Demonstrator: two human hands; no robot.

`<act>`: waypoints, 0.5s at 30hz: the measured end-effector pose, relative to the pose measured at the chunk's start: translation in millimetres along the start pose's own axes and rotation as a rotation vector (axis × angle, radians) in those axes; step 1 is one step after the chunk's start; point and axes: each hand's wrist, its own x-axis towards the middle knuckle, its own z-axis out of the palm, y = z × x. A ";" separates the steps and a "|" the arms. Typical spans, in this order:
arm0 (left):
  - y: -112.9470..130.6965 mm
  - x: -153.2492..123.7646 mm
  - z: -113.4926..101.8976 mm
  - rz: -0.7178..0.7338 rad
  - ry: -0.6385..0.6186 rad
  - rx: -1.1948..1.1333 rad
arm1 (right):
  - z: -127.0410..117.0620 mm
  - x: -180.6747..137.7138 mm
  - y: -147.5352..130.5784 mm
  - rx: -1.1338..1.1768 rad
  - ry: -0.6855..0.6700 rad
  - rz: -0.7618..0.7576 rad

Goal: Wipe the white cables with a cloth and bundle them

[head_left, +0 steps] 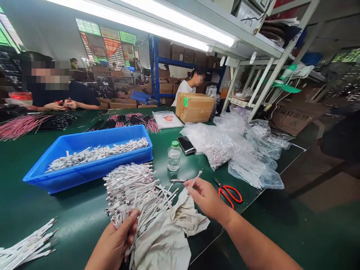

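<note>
White flat strips (132, 195) are bunching in the person's left hand (114, 242), its fingers curling closed around the bundle, while the right hand (206, 197) is pinching a single strip (197, 178) narrowly between thumb and fingers above a crumpled beige cloth (168, 232). Red-handled scissors (229, 192) are lying just beside it on the green bench (70, 221), near a blue tray (84, 176) holding more strips.

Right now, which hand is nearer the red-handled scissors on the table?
The right hand, pinching one white wire, is nearer: the scissors lie just to its right, not touching. The left hand is much farther left, gripping a bundle of white wires.
</note>
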 end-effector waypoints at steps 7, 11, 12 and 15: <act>1.0 0.9 3.4 0.037 -0.012 0.030 | -153.6 64.4 41.2 -0.632 0.372 0.149; 3.4 0.2 5.2 0.039 0.021 0.026 | -221.9 91.4 49.4 -0.878 0.469 0.255; 3.7 0.2 5.4 0.032 0.031 0.032 | -236.8 95.5 49.7 -0.936 0.508 0.269; 2.7 0.7 5.5 0.021 0.065 0.071 | -275.4 103.9 49.6 -1.097 0.622 0.293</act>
